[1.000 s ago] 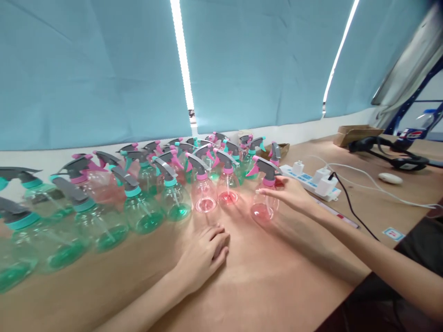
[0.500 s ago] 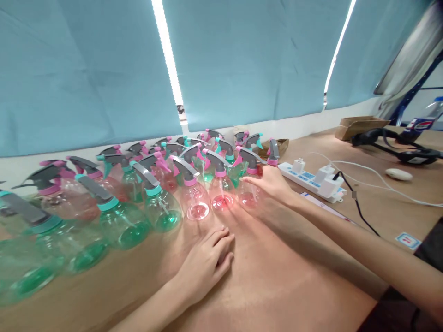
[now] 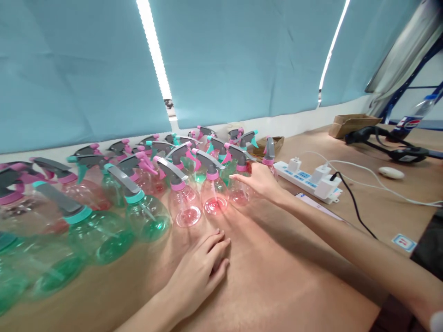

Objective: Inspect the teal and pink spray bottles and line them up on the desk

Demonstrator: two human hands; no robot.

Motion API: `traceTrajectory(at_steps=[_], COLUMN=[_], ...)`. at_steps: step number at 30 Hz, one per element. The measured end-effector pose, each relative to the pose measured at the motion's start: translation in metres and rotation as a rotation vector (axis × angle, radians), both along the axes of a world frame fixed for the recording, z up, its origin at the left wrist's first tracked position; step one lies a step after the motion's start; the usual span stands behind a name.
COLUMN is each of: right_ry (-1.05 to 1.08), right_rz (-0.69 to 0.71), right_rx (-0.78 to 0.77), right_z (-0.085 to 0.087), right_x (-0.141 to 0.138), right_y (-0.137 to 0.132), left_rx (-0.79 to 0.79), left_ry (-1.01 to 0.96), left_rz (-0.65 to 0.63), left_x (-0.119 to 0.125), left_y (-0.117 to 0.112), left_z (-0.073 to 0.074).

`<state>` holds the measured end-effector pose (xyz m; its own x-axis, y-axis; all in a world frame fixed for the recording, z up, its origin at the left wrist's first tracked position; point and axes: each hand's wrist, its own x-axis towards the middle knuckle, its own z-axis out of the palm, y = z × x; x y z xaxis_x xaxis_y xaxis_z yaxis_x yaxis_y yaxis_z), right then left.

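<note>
Several spray bottles with grey trigger heads stand upright in rows. On the table in front of them lies my left hand (image 3: 199, 272), its fingers loosely spread and holding nothing. My right hand (image 3: 261, 182) reaches to a clear pink spray bottle (image 3: 240, 191) at the right end of the front row. Its thumb lies across the bottle's near side, below the collar; the other fingers are mostly hidden behind. Left of that bottle are another pink spray bottle (image 3: 215, 198), a third pink spray bottle (image 3: 186, 205) and a green spray bottle (image 3: 148, 216).
A white power strip (image 3: 301, 180) with chargers lies right of the bottles, a phone (image 3: 320, 207) beside it. Farther right are cables, a white mouse (image 3: 391, 173), a black headset (image 3: 387, 145), a cardboard box (image 3: 353, 125), a cola bottle (image 3: 408, 122) and a numbered card (image 3: 404, 242).
The camera view has shifted slightly, moving the bottles leftward in the picture. My right hand stays at the same pink spray bottle, and my left hand still rests on the table.
</note>
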<state>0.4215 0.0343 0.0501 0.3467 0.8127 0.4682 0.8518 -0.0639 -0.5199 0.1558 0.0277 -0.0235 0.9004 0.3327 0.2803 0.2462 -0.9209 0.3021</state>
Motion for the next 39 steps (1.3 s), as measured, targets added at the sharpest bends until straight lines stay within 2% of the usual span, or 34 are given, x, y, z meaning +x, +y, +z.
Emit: traceTrajectory(at_steps=[4,9,13,17,23,28,33,39], right_ry=[0.067,0.127,0.11,0.084,0.082,0.104,0.131,0.141], right_rz=[0.004,-0.01,-0.183,-0.323,-0.201,-0.18,-0.152,-0.085], right_rx=[0.01,0.01,0.034,0.079,0.086,0.093,0.107,0.112], right_z=[-0.001,0.002,0.008,0.005,-0.004,-0.001,0.012,0.031], right_x=[-0.003,0.01,0.035,0.061,0.077,0.079,0.086,0.079], right_y=[-0.015,-0.055,-0.074,-0.065,-0.031,-0.022,-0.037,-0.077], left_rx=[0.015,0.031,0.045,0.053,0.063,0.062,0.059,0.037], left_ry=[-0.002,-0.016,-0.007,0.002,-0.013,-0.009,-0.009,-0.017], left_rz=[-0.003,-0.013,-0.02,-0.016,-0.02,-0.018,-0.023,-0.03], left_x=[0.003,0.003,0.004,0.004,0.004,0.003,0.005,0.006], left_y=[0.002,0.002,0.001,0.001,0.001,0.001,0.0,-0.004], left_z=[-0.002,-0.001,0.002,0.004,0.001,0.0,0.005,0.01])
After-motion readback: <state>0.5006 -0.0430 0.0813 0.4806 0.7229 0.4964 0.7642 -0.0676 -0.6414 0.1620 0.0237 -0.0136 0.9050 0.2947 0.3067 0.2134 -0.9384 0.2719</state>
